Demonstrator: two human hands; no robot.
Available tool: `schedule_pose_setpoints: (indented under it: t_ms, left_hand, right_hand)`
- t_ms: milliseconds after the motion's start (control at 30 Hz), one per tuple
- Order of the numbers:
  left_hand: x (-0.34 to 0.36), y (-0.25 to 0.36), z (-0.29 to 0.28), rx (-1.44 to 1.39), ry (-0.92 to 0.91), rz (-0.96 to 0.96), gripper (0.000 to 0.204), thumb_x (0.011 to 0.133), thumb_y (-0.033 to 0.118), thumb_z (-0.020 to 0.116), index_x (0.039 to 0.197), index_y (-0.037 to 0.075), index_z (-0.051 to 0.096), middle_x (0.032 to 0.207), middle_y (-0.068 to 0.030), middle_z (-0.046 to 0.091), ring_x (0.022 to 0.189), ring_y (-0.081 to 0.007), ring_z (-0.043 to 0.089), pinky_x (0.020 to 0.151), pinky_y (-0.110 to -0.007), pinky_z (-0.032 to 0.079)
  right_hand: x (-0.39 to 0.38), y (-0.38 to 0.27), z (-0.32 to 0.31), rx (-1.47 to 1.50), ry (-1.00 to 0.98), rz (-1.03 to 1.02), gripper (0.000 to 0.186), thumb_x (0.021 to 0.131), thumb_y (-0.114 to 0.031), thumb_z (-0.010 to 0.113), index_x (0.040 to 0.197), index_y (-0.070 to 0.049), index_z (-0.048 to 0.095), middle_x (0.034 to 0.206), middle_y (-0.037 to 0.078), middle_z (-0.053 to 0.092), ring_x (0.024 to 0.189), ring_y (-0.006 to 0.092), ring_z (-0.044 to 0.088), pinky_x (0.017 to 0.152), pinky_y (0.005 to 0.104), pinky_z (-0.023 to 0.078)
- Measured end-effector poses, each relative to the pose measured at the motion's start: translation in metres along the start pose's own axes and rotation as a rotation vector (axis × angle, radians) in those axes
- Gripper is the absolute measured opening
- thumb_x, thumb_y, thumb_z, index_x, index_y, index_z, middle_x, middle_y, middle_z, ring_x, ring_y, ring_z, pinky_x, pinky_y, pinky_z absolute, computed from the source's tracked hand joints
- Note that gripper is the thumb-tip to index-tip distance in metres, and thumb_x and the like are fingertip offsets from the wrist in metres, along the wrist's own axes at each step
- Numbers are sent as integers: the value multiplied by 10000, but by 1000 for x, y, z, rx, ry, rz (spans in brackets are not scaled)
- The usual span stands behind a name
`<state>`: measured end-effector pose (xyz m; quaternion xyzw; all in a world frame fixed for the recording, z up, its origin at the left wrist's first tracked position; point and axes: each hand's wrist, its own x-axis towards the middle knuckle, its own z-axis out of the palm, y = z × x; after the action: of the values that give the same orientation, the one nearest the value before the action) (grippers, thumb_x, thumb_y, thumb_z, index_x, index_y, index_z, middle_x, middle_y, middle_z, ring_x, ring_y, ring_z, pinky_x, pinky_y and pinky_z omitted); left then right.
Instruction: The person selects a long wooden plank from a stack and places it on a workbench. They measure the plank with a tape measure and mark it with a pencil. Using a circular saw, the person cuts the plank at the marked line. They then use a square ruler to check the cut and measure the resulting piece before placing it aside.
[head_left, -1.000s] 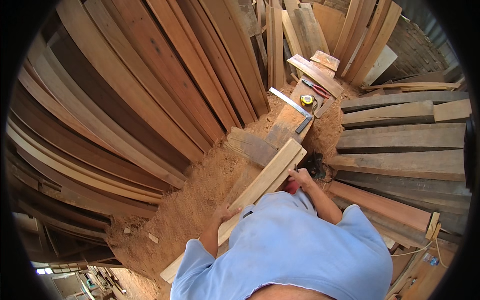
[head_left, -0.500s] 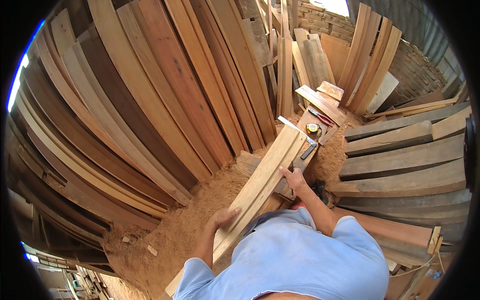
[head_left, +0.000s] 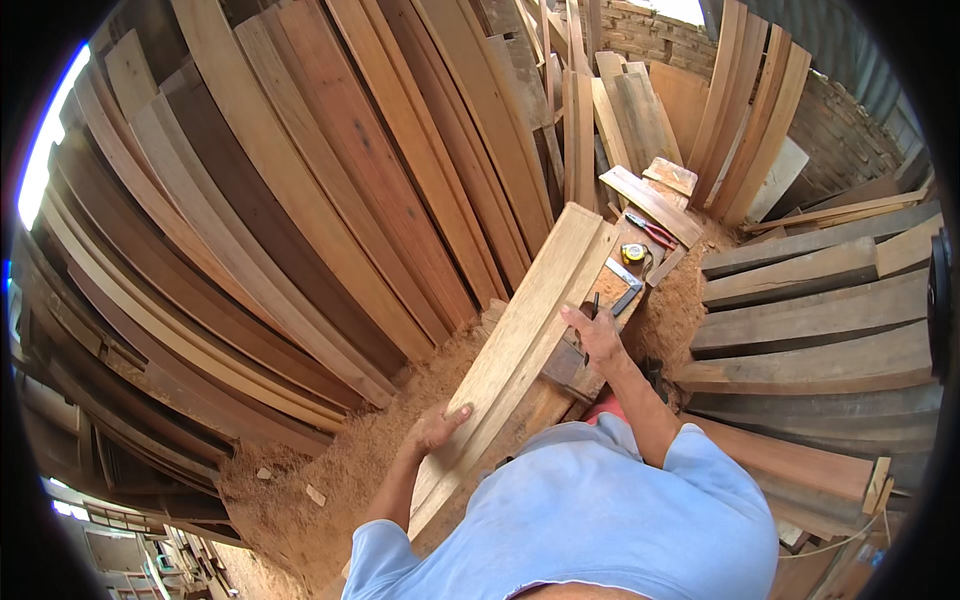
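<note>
A pale wooden board with a stepped edge lies slantwise in front of me, its far end raised beyond the bench top. My left hand grips its left edge near my body, thumb on the upper face. On the right edge rests my right hand, closed, with a thin dark pencil sticking up from the fingers. A try square with a black handle lies on the bench just beyond this hand. Past it are a yellow tape measure and red-handled pliers.
Tall planks lean along the left side. Stacked thick boards fill the right. Short wood pieces lie at the bench's far end. Sawdust covers the floor. More boards stand against the back wall.
The try square, which lay across the board's far end, now lies flat on the bench. The board's far end has risen away from me, both hands still on it.
</note>
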<state>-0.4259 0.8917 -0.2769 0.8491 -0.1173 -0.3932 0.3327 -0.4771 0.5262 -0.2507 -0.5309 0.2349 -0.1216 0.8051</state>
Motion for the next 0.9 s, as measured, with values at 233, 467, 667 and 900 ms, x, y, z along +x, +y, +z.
schedule_pose_setpoints:
  t_ms: [233,467,667,900]
  left_hand:
    - [-25,66,-51,3,141,136,1022,826,864,541,1365,-3,598,1252,-249,670,1244,-373,603,1052,-492,469]
    - [-104,131,-138,5,422,177,1169,766,916,529,1407,-62,515,1276,-323,625,1245,-439,593,986,-632,520]
    - [-212,126,-204,83,1041,316,880,935,734,538,1346,-45,531,1155,-118,641,1010,-206,618,877,-372,537]
    - [-379,119,-232,-122,1880,737,690,1035,654,390,1433,90,392,1312,-89,516,1184,-194,535,1064,-414,444]
  right_hand:
    - [25,-55,25,208,-228,-123,448,948,-500,715,1010,-58,674,690,-53,568,501,7,383,427,202,295]
    - [58,-53,53,237,-464,-67,473,1066,-444,531,1217,-16,663,830,-18,669,530,18,446,477,190,384]
    - [66,2,48,42,-315,43,707,1066,-602,382,1482,-46,513,746,-39,516,651,69,456,622,242,432]
    - [48,83,47,-45,-365,344,707,1044,-634,414,1480,-90,532,721,-37,469,606,82,430,609,259,436]
